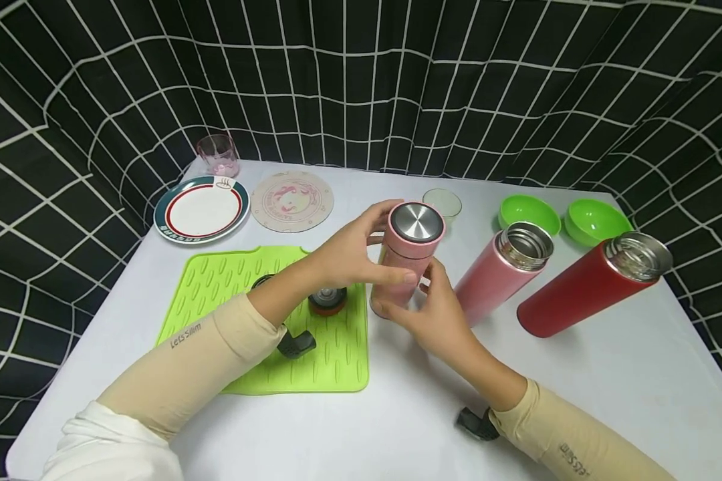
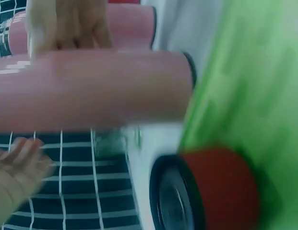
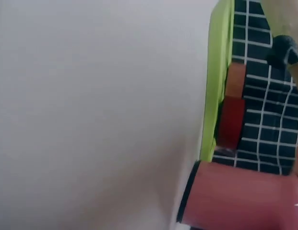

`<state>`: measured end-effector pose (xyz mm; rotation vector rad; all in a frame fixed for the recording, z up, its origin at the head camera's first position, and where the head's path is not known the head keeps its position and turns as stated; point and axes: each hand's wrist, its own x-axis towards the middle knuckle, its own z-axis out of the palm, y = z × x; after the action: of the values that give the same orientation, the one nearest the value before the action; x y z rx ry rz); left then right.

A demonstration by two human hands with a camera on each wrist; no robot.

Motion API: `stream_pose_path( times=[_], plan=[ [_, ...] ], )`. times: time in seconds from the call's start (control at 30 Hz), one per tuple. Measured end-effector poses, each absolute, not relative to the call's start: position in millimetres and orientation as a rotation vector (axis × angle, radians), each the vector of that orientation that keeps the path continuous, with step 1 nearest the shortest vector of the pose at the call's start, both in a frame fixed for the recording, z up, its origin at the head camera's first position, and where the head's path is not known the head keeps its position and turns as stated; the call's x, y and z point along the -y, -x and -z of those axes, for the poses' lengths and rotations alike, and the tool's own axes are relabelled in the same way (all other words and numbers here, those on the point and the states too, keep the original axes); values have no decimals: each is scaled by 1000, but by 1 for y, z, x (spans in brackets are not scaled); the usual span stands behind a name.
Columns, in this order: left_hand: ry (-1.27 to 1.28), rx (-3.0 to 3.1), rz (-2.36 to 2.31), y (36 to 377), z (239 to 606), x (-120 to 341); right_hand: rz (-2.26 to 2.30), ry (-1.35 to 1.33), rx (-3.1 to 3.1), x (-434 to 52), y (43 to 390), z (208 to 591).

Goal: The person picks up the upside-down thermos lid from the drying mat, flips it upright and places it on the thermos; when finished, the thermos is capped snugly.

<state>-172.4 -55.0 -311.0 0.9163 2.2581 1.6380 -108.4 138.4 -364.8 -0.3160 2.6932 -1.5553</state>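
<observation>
A pink thermos (image 1: 410,257) with a steel-topped lid (image 1: 417,222) stands at the table's middle, just right of the green mat (image 1: 265,321). My left hand (image 1: 355,250) wraps its upper body, thumb across the front. My right hand (image 1: 434,308) grips its lower part from the near side. In the left wrist view the pink thermos (image 2: 91,91) runs across the picture, with a red stopper (image 2: 213,191) on the green mat (image 2: 254,81) below it. The right wrist view shows the pink thermos base (image 3: 244,199) and the mat edge (image 3: 213,96).
An open pink thermos (image 1: 502,270) and an open red thermos (image 1: 589,284) stand to the right, with two green caps (image 1: 529,212) behind them. A red stopper (image 1: 327,300) sits on the mat. A plate (image 1: 201,208), round coaster (image 1: 293,200) and pink glass (image 1: 218,155) are far left.
</observation>
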Motion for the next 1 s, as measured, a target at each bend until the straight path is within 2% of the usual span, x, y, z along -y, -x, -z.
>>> stream_pose_path(
  times=[0.2, 0.5, 0.63, 0.77, 1.0],
  plan=[
    [-664, -2525, -1278, 146, 311, 100, 1503, 322, -2667, -144, 74, 369],
    [-707, -2854, -541, 124, 329, 168, 1243, 430, -2788, -161, 26, 371],
    [-611, -2878, -379, 134, 347, 185, 1159, 551, -2851, -167, 22, 369],
    [-504, -2878, -427, 140, 361, 198, 1161, 625, -2846, -166, 24, 367],
    [-517, -2911, -499, 142, 369, 206, 1170, 631, -2840, -167, 32, 363]
  ],
)
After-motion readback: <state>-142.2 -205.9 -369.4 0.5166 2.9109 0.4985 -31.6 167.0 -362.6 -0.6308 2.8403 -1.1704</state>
